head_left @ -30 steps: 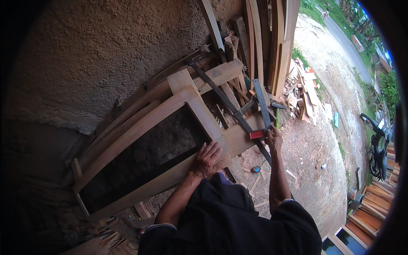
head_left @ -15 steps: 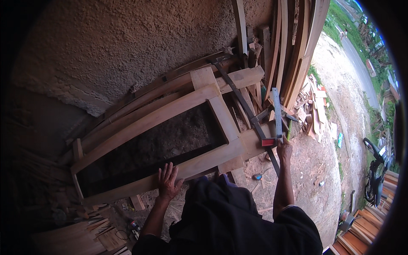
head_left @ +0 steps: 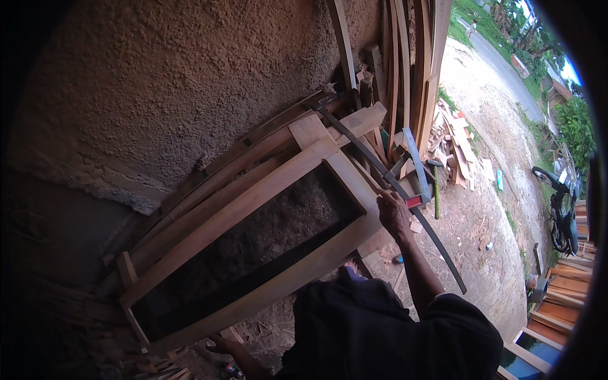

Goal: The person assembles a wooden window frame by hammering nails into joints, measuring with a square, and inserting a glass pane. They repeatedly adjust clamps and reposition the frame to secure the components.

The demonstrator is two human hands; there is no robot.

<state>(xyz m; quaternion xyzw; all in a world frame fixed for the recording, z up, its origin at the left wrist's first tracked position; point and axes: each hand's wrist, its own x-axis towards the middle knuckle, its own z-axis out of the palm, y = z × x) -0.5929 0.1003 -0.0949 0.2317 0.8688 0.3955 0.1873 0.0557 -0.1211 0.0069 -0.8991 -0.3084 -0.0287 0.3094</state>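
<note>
A long wooden frame (head_left: 272, 313) with a dark open middle lies in front of me, slanting from lower left to upper right. At its right end my right hand (head_left: 394, 213) has its fingers curled over the wood, close beside the red block (head_left: 413, 202) of a dark metal bar clamp (head_left: 437, 244). A metal square (head_left: 416, 158) rests by the clamp. Next to it is a hammer (head_left: 436, 190) with a green handle. My left hand (head_left: 225, 345) is low at the frame's near edge, fingers apart and dimly lit; nothing shows in it.
Rough wall (head_left: 190, 76) stands behind the frame. Long planks (head_left: 421, 82) lean upright at the far right, beside a heap of wood offcuts (head_left: 453, 142). A motorcycle (head_left: 560, 209) is parked at the right, above stacked boards (head_left: 567, 291). Scraps lie on the ground.
My right hand has left the metal square and moved left onto the frame's end. My left hand has moved from the near rail's top down to its lower edge. The view has turned.
</note>
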